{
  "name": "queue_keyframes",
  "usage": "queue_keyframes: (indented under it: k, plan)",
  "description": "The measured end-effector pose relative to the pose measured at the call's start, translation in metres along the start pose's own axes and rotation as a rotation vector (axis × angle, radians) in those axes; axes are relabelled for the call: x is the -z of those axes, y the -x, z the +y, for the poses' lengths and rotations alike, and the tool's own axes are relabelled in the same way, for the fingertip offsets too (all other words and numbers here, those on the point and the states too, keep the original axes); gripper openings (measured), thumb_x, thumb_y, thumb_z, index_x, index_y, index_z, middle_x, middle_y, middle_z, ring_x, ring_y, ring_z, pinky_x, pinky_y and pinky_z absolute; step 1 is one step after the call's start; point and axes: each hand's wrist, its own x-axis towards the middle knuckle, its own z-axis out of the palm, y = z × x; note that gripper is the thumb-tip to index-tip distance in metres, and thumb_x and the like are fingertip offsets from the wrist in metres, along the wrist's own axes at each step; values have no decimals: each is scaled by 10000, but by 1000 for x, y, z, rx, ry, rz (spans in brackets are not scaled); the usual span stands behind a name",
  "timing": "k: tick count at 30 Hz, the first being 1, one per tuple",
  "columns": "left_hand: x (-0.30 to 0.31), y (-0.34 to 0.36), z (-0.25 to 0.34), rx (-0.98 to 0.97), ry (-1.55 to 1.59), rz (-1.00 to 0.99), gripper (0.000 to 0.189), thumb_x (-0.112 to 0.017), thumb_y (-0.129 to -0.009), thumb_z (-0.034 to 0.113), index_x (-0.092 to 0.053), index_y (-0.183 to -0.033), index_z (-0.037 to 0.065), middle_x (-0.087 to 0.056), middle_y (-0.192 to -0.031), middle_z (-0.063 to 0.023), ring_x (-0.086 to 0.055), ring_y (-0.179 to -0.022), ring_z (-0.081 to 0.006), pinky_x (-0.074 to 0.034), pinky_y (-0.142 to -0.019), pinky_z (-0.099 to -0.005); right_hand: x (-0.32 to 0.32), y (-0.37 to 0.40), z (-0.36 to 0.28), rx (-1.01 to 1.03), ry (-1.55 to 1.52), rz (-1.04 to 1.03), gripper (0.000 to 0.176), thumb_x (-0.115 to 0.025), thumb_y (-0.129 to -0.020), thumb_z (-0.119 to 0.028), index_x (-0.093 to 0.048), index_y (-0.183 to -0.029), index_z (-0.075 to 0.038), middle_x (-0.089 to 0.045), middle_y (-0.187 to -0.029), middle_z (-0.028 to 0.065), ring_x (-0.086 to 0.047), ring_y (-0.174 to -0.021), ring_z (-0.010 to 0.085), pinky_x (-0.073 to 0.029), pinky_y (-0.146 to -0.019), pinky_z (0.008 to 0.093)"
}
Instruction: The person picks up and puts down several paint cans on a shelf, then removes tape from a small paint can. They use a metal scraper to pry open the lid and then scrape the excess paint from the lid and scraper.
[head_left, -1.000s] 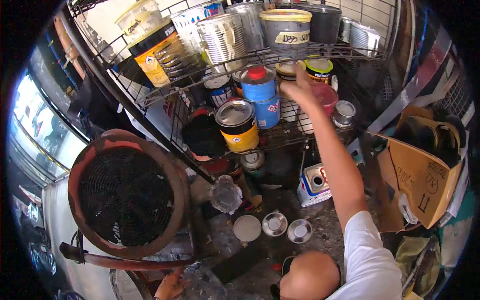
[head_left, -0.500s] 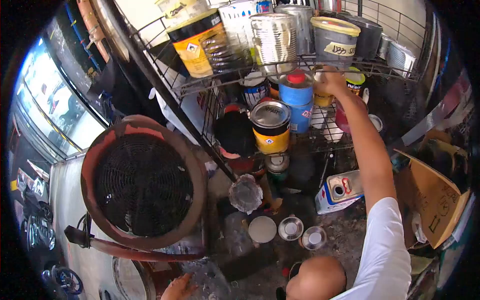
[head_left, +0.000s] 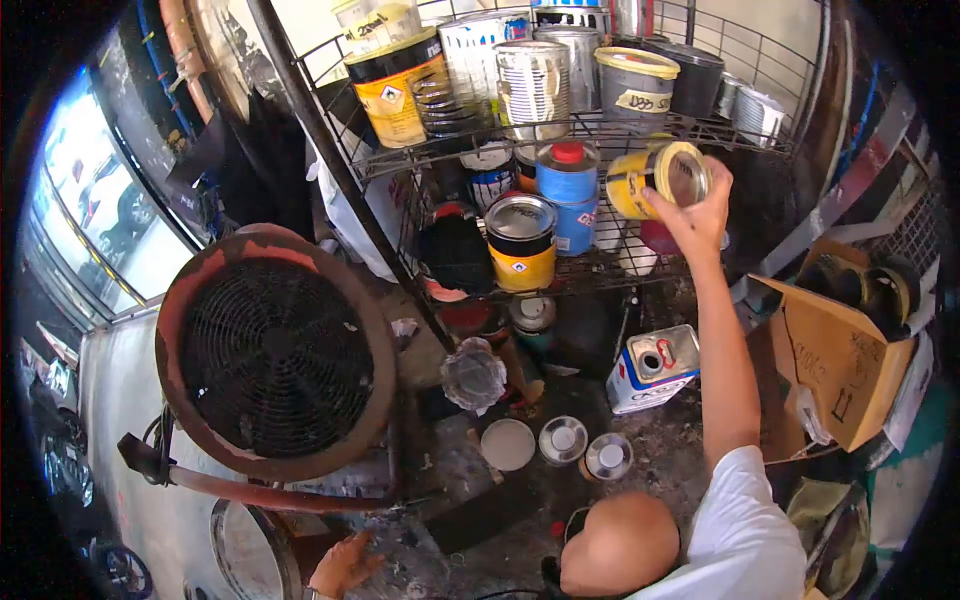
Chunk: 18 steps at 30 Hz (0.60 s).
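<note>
Gripping a yellow can (head_left: 628,186) in the upper right of the frame, the right hand (head_left: 706,215) is keeping its thumb along the side while its fingers are curling around the lid end. The can is leaning well over, its round lid (head_left: 690,182) facing right, and it is sitting in the hand just beneath the upper shelf (head_left: 745,137), with a blue can (head_left: 575,225) standing to its left. The left hand (head_left: 343,566) is resting at the bottom left with fingers spread, apparently gripping nothing; whether it is touching anything beneath is impossible to tell.

Judging by its looks, the can is behaving as a stiff, smooth-sided thing, light enough for one hand, though its fill is not showing. Anything runny inside is probably pulling the weight toward the lower side, and smears of paint or solvent could be making the wall slippery. The body is offering the safest hold: thumb on one side, fingers wrapping round the other, below the rim. Grasping the lid alone is looking riskier, since its seal is not revealing how tightly it is holding.
</note>
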Motion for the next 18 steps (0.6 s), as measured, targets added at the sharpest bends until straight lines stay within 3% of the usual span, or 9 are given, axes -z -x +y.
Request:
queue_keyframes:
  k: [6,8,9,10,11,13,18]
  plan:
    - [19,1,17,37,97,-57,631,-688,-911,441,-555,-1359,16,-653,-1241,-277,-620,-1144,-465,-521,-940,-517,53,46,-36,-8,-66,-61,929,-978,-619,-224,-435,-1335,9,-533,-1295,154,-553,-1199,257,-453,-1050,387]
    - [20,-3,25,-12,59,53,676,-713,-890,388,-506,-1434,43,-650,-1255,-246,-618,-1151,-443,-503,-975,-494,62,56,-43,-111,-368,-157,901,-967,-624,-181,-441,-1340,-25,-535,-1306,135,-542,-1227,247,-437,-1070,384]
    - [23,-6,31,-7,72,48,676,-713,-890,388,-506,-1434,43,-650,-1255,-246,-618,-1151,-443,-503,-975,-494,65,62,-53,-257,-532,-203,902,-937,-620,-181,-444,-1365,-60,-536,-1318,118,-529,-1260,250,-409,-1099,391]
    - [30,-11,40,-177,137,182,662,-725,-892,329,-498,-1443,39,-633,-1292,-237,-602,-1182,-434,-499,-989,-485,65,62,-63,-259,-535,-221,902,-937,-620,-181,-444,-1365,-60,-536,-1318,118,-529,-1260,250,-409,-1099,391]
    - [40,-15,50,-343,199,319,653,-738,-894,271,-490,-1451,36,-616,-1329,-228,-587,-1213,-425,-494,-1003,-475,65,62,-75,-358,-613,-342,921,-924,-605,-198,-442,-1379,-67,-533,-1326,114,-526,-1269,259,-397,-1110,392]
    - [74,-12,93,-355,313,343,685,-763,-873,168,-469,-1480,46,-570,-1410,-213,-561,-1275,-401,-485,-1030,-440,59,62,-105,-520,-737,-570,974,-890,-564,-242,-438,-1410,-73,-531,-1349,113,-521,-1284,276,-377,-1127,390]
    - [98,-26,126,-508,692,386,957,-850,-798,206,-310,-1572,51,-449,-1546,-204,-470,-1410,-357,-438,-1102,-487,5,74,-177,-496,-875,-1119,1003,-903,-544,-193,-407,-1409,-92,-535,-1384,125,-510,-1316,263,-345,-1167,375]
